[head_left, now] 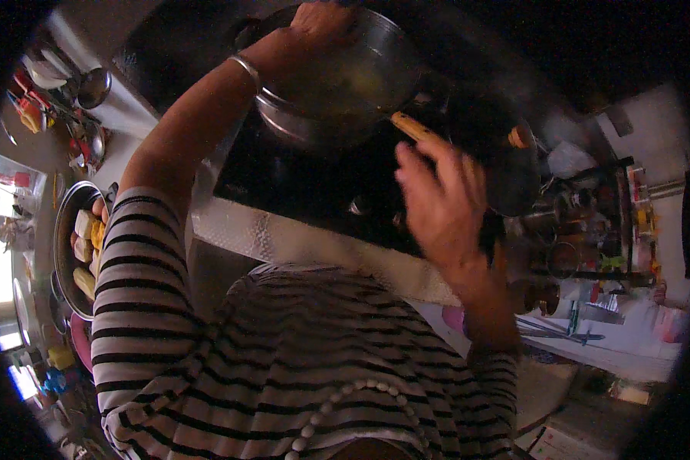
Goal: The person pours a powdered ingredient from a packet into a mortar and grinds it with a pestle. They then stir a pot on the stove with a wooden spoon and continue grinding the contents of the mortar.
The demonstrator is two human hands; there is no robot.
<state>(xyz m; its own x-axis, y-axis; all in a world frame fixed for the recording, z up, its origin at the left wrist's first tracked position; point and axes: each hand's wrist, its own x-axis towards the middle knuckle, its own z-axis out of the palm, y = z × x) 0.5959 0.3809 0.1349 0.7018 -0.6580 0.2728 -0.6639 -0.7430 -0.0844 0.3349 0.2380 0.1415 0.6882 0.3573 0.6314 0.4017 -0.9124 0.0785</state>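
A large metal pot stands on a black stove top, with something yellowish and unclear inside. My left hand reaches over the pot's far rim; its fingers are dark and partly hidden, so what they hold does not show. Just right of the pot, my right hand is blurred, fingers spread, above the stove front. A wooden handle ends at its fingertips and points toward the pot's rim; whether the fingers grip it is unclear.
At the left, a metal pan holds peeled pieces of food beside my left sleeve. Ladles and other utensils hang behind it, among them a ladle. On the right lie a dark round pan or lid with an orange knob and a rack with kitchenware.
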